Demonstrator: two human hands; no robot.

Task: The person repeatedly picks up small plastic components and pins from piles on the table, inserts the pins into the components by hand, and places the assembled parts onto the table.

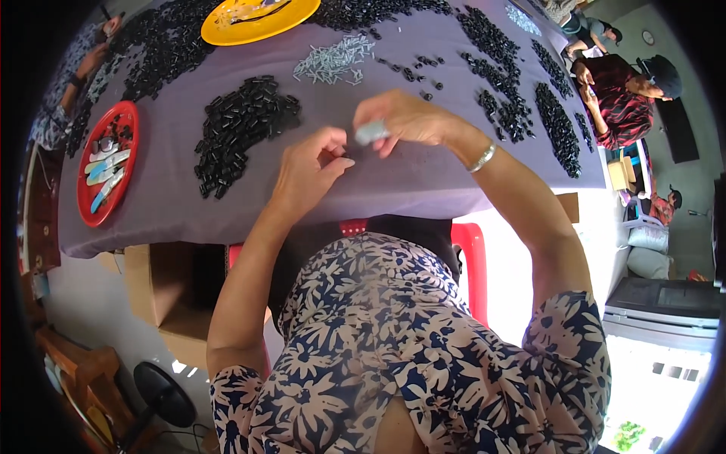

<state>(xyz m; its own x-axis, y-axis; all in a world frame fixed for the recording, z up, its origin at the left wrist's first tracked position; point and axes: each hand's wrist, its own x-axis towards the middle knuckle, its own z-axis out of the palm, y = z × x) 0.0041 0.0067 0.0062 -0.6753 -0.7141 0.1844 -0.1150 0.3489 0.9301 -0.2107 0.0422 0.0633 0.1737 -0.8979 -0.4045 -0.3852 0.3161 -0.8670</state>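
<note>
While the right hand [397,121] pinches a pale thing [370,134], the left hand [308,168] curls half open, its hold unclear; black parts [236,127] lie near, probably for reach.

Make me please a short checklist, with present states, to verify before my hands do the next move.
1. Right hand has its pale grey object gripped: ok; blur hides what exactly it is.
2. Left hand is empty: cannot tell; its curled fingers could hide something small.
3. Nearest pile of black cylindrical pieces is close to the left hand: ok.
4. Pile of small pale grey pieces is apart from that black pile: ok.
5. Blue-and-white tools lie in the red plate: ok.
6. Right wrist is bare: not ok; a bracelet is on it.
</note>
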